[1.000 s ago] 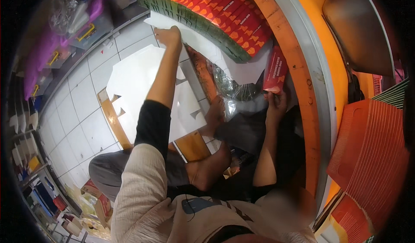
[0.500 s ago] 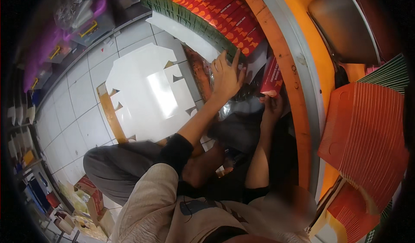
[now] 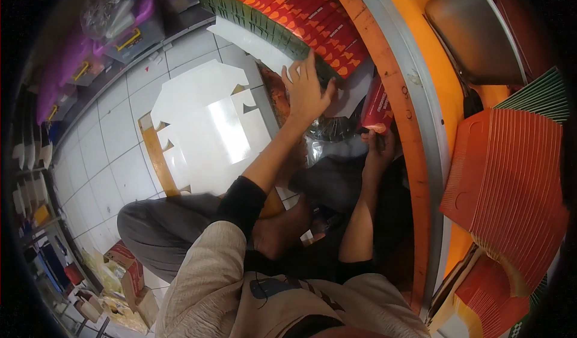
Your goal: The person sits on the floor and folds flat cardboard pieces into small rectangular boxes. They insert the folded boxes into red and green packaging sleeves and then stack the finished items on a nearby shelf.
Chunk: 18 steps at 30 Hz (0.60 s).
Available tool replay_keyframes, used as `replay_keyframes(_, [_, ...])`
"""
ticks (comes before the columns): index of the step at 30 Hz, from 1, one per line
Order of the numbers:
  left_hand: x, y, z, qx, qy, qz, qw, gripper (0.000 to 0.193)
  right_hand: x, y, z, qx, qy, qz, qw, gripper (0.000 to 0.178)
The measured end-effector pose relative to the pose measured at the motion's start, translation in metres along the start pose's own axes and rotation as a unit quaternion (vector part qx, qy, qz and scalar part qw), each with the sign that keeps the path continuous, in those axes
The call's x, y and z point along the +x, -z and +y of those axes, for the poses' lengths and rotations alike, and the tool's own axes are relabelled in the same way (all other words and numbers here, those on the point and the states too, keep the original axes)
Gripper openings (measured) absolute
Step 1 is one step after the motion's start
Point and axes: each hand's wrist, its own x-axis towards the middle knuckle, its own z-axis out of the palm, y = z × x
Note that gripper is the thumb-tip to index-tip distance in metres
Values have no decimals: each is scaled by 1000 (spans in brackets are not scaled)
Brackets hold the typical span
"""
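The left hand (image 3: pixel 305 100), fingers spread open, is resting at the near end of the far row of boxes (image 3: pixel 300 21), seemingly touching it. The right hand (image 3: pixel 378 153) is gripping the near end of a red box (image 3: pixel 378 106) just right of the row. Uneven left-hand pressure could be toppling the row; a loose pinch could be dropping the red box.

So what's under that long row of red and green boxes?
A white sheet pokes out along the green side of the row of boxes. The left hand hides part of that edge. Whatever lies further under can't be seen; the boxes cover it.
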Motion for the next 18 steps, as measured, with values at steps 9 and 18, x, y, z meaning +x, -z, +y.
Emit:
replay_keyframes(9, [24, 5, 4, -44, 165, -15, 985, 54, 0, -1, -2, 4, -15, 11, 1000, 29])
replay_keyframes(18, [33, -3, -17, -3, 37, 79, 996, 43, 0, -3, -1, 4, -22, 7, 1000, 27])
